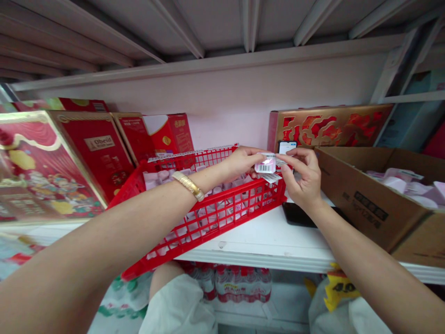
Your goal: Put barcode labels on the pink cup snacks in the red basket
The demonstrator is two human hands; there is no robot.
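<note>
My left hand [239, 163] is closed on a small pink-and-white pack [265, 165] with a barcode label facing me, held over the front rim of a red plastic basket [229, 198]. My right hand [303, 176] is just right of the pack, its bent forefinger and thumb around a printed white label strip [285, 159]; the exact contact is partly hidden. Another printed strip [271, 178] shows beneath the pack. Inside the basket, which tilts on the white shelf [239, 236], lie many similar pale pink packs [208, 215].
A phone with a lit screen [287, 147] stands behind my right hand. On the shelf lies a black flat object [299, 215]. At right, an open cardboard box [361, 199] holds pale packs. Red gift boxes [97, 144] stand left, a gold-and-red box [330, 123] behind. Bottled drinks [243, 284] sit below.
</note>
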